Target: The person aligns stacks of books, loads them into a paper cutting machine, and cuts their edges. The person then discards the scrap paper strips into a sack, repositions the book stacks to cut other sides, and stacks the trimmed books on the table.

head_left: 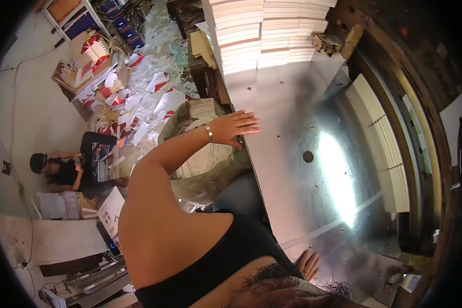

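My left hand (235,128), with a bracelet at the wrist, rests palm down at the near edge of a shiny metal table (272,169). Its fingers are stretched out over the surface and hold nothing. My right hand (308,265) lies on the lower part of the same table, fingers extended, partly hidden by hair. Tall stacks of cut white paper blocks (267,36) stand at the table's top end, beyond my left hand. A row of paper blocks (377,138) lies along the far side, beside a dark machine frame (410,102).
Below the table edge is a large sack (205,174) of paper offcuts. Paper scraps (154,92) cover the floor. A person (72,169) in dark clothes sits by the wall at the left. A small block-like object (327,43) sits beside the stacks.
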Motion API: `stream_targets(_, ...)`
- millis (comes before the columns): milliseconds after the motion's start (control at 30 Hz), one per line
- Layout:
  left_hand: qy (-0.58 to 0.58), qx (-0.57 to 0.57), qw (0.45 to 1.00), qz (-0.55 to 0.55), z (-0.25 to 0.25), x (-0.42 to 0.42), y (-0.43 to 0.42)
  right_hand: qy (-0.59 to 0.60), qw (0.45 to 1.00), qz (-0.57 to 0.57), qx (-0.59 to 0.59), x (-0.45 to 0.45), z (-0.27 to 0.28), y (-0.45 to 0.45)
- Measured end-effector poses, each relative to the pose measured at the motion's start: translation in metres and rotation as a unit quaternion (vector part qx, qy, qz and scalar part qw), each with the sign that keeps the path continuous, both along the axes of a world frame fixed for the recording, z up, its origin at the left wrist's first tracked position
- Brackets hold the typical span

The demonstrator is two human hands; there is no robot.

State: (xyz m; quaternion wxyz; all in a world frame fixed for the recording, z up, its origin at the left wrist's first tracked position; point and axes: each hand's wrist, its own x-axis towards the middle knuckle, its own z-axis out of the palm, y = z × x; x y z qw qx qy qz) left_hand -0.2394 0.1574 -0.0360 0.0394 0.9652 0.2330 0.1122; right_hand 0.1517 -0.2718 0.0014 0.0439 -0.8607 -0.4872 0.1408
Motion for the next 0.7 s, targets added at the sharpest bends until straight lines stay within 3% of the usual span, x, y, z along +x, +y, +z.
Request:
stream_targets(67,-0.003,-0.003,1.000,-0.024,-0.001,-0.006,0.008,-0.196,0.974,0.046,0.103,0.016,-0.045,-0.037)
stream_targets(100,-0.003,-0.002,0.999,-0.034,-0.001,-0.009,0.012,-0.428,0.873,0.168,0.164,0.043,-0.061,-0.043)
stream_targets(167,-0.002,-0.002,0.999,-0.054,-0.002,-0.014,0.020,-0.565,0.759,0.231,0.226,0.048,-0.072,-0.041)
stream_targets(233,-0.016,0.003,0.999,-0.048,-0.003,-0.013,0.015,-0.466,0.837,0.167,0.233,0.022,-0.069,-0.039)
stream_targets(333,-0.032,0.008,0.999,-0.033,-0.001,-0.012,0.011,-0.423,0.878,0.141,0.175,0.015,-0.072,-0.048)
stream_targets(700,-0.096,0.049,0.994,0.014,-0.020,-0.010,0.000,-0.431,0.885,0.110,0.138,0.014,-0.087,-0.063)
